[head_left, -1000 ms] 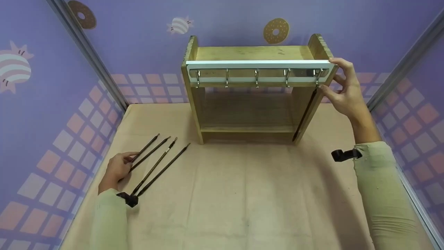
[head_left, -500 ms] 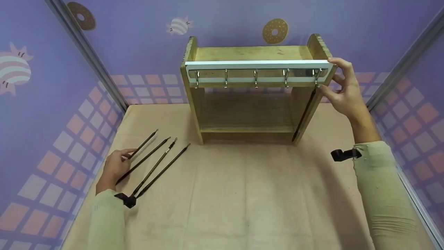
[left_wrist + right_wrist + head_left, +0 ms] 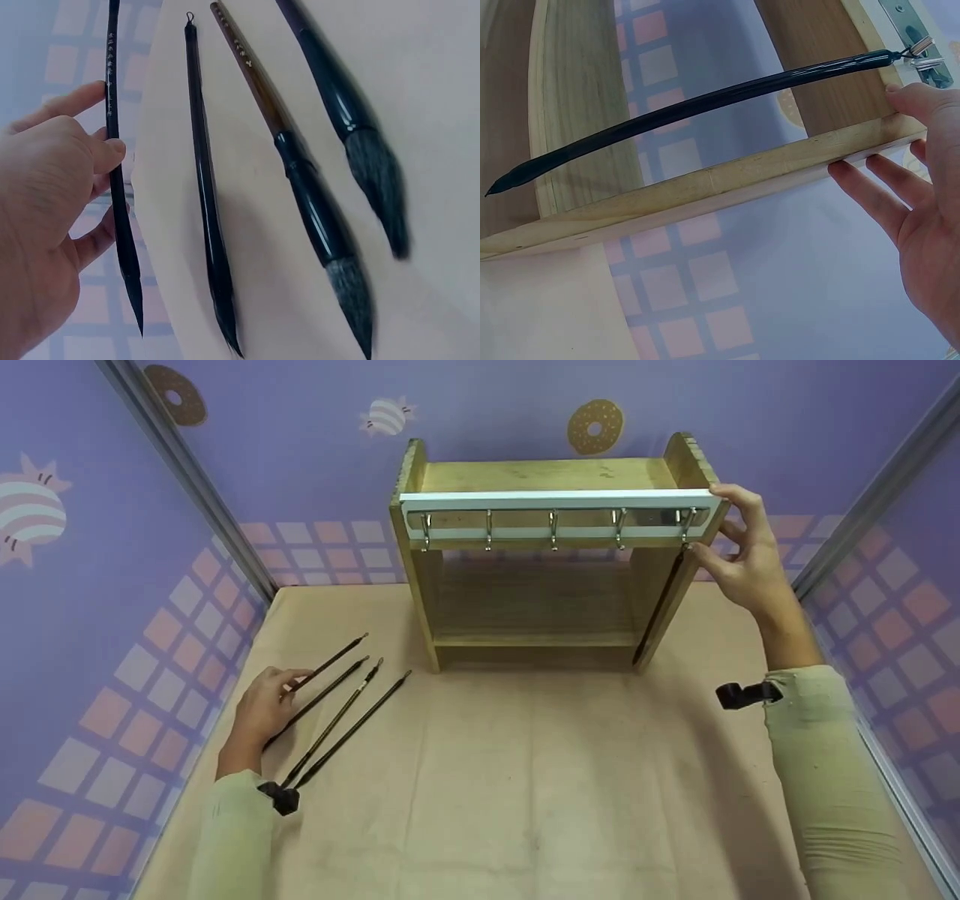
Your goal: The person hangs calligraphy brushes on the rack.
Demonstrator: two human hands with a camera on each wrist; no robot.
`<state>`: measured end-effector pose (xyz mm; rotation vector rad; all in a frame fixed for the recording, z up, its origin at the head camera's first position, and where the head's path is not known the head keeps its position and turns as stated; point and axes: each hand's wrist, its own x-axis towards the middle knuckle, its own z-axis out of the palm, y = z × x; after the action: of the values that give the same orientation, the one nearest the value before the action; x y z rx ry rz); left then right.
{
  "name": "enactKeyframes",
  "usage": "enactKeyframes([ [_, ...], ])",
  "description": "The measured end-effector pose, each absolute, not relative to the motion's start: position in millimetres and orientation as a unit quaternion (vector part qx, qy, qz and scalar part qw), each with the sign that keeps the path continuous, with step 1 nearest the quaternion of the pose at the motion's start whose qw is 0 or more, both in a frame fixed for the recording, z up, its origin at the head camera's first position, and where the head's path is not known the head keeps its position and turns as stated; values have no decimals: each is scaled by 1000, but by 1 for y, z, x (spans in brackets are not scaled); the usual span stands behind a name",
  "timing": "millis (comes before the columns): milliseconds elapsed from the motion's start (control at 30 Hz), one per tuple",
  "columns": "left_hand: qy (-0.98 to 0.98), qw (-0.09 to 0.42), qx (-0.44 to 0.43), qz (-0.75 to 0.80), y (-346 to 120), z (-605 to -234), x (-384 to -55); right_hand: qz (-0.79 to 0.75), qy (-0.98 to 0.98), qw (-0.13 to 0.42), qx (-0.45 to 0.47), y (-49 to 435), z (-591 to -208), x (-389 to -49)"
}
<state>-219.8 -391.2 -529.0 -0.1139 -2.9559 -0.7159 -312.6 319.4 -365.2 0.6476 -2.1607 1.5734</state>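
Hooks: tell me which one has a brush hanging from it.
The rightmost hook in the head view: a brush hangs from it by its loop, while the other four hooks carry none.

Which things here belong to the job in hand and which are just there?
Likely in the job: left hand, held brush, three brushes laid out, right hand, wooden shelf it grips, hook rail, hanging brush.
Just there: pale cloth, printed walls, wrist cameras.
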Motion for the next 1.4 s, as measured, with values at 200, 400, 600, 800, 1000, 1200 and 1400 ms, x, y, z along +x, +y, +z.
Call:
enactKeyframes([
  [200, -972, 72, -70, -212, -378, -521, -219, 564, -766, 199, 237, 320, -367, -314],
  [400, -972, 109, -116, -175, -362, -516, -219, 563, -760, 208, 249, 322, -368, -315],
  [600, -969, 134, -152, -143, -347, -510, -220, 563, -759, 208, 251, 322, -369, -315],
  [800, -963, 161, -183, -118, -331, -505, -222, 572, -758, 201, 241, 321, -369, -315],
  [1000, -951, 192, -215, -110, -316, -501, -224, 578, -750, 205, 250, 321, -368, -315],
  [1200, -940, 193, -223, -171, -301, -496, -226, 582, -743, 209, 257, 322, -369, -315],
  [1400, -917, 198, -214, -273, -286, -498, -228, 575, -747, 211, 259, 321, -369, -315],
])
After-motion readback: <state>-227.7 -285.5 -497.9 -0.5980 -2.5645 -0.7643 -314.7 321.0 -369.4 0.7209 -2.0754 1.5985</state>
